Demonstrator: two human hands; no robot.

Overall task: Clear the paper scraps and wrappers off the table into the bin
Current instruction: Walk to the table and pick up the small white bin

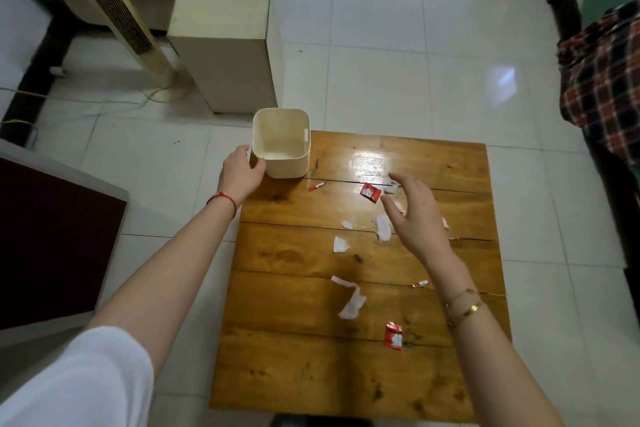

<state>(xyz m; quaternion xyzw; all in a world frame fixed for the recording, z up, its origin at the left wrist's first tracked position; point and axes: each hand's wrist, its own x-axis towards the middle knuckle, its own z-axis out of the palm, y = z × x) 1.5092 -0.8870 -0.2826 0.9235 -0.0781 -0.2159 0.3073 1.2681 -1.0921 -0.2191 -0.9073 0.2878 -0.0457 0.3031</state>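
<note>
A cream bin (pixel 281 163) stands at the far left corner of the wooden table (pixel 311 374), and it looks empty inside. My left hand (pixel 241 173) grips its near left corner. My right hand (pixel 417 215) hovers with spread fingers over the scraps in the middle of the table and holds nothing. A red wrapper (pixel 370 191) lies just left of its fingertips. White paper scraps (pixel 382 228) (pixel 340 244) (pixel 352 302) are scattered across the boards. Another red wrapper (pixel 393 335) lies near my right forearm, and small red bits (pixel 316 186) (pixel 420 283) lie apart.
The table sits low on a white tiled floor. A beige cabinet (pixel 225 35) and a tower fan (pixel 138 28) stand behind the bin. A dark red panel (pixel 52 239) is at the left, and a plaid cloth (pixel 602 87) hangs at the right.
</note>
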